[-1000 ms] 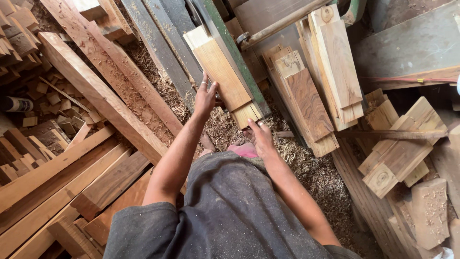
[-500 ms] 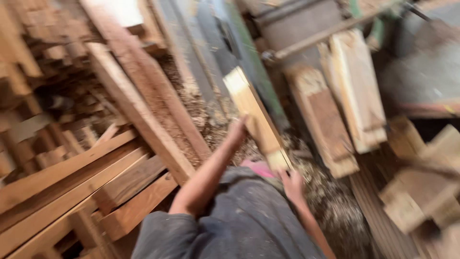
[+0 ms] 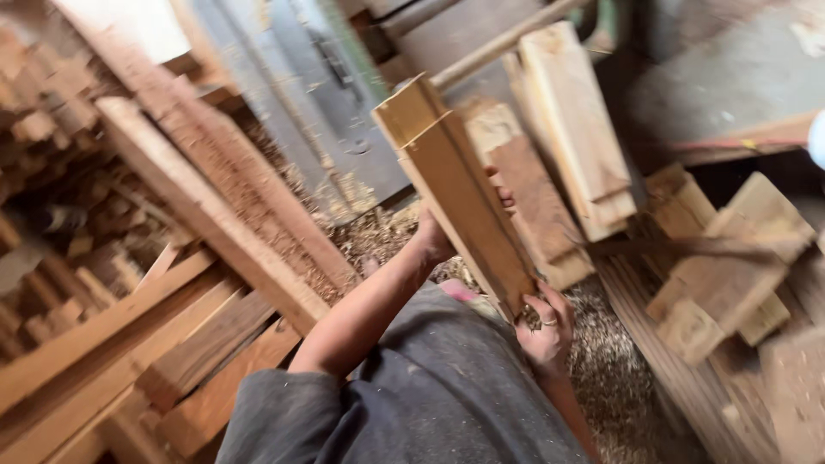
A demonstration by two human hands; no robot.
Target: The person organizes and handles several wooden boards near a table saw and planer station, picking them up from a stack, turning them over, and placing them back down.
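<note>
Holding a pale, squared wooden block (image 3: pixel 455 202) up off the sawdust-covered floor (image 3: pixel 601 361), tilted, its upper end toward the grey machine body (image 3: pixel 344 112) behind. Gripping the lower end with the right hand (image 3: pixel 546 326), fingers curled around the bottom corner, a ring showing on one finger. Steadying the middle with the left hand (image 3: pixel 438 236), mostly hidden behind the block, only fingertips (image 3: pixel 503 198) peeping past its far edge, so grasping rather than lying loose, though the palm cannot be seen. Leaning over in a grey shirt (image 3: pixel 430 395), both arms stretched forward.

Judging by the pictures: lifting done, block fully clear of the ground and carried in both hands; setting down not yet done, block touching neither pile. Standing just beyond it, a stack of similar sawn blocks (image 3: pixel 567 129) leaning against the machine, more offcuts (image 3: pixel 730 258) heaped to the right. Lying to the left, long rough planks (image 3: pixel 206 223) slanting across the floor, with shorter boards (image 3: pixel 103 344) piled beneath them.
</note>
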